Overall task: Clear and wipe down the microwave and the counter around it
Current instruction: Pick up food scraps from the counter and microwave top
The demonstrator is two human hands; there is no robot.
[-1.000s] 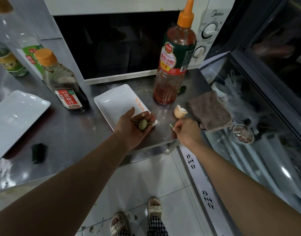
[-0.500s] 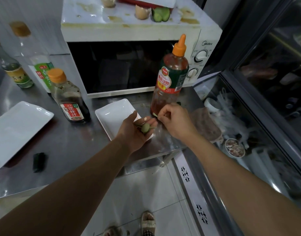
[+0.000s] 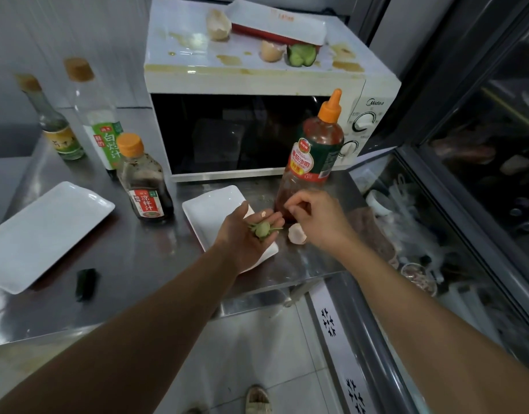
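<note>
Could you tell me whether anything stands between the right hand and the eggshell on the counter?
Nothing visible does. The right hand hovers just above and beside the eggshell, with only bare counter around it; the sauce bottle stands behind, not between.

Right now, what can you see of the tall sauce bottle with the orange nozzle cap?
The tall sauce bottle is clear plastic, holding a reddish sauce. It has an orange pointed nozzle cap and a red and green label with printed characters. It stands upright on the steel counter, just in front of the microwave, near its dials. The right hand is at its base with curled fingers; whether they touch it is unclear.
</note>
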